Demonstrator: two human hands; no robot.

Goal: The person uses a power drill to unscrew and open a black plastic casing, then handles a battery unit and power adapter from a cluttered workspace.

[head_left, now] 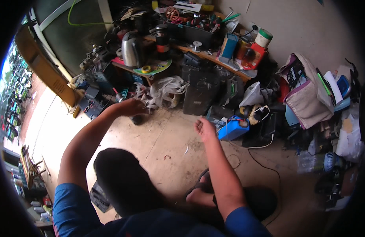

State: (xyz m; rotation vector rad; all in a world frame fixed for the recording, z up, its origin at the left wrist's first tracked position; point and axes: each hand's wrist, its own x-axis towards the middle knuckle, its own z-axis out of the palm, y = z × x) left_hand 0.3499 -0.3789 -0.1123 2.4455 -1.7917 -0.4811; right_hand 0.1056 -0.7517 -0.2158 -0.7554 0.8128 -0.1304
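Observation:
My left hand (132, 107) is stretched forward over the floor, beside a crumpled white plastic bag (165, 90). Its fingers look partly extended and I see nothing held in them. Just below it sits a small dark rounded object (137, 119), too shadowed to name. A tool with a red tip (117, 94) leans close behind the wrist. My right hand (205, 128) is curled closed above the floor, and whatever its fingers may hold is hidden. Right beside it lies a blue battery pack (234, 128) with wires.
Ahead, a low wooden shelf (214, 59) bears a steel kettle (132, 49) and a dark tool bin (192, 33). A black case (200, 89) stands below. At right are a canvas bag (309, 93) and plastic bottle (318, 162). A thin cable (279, 177) crosses the floor.

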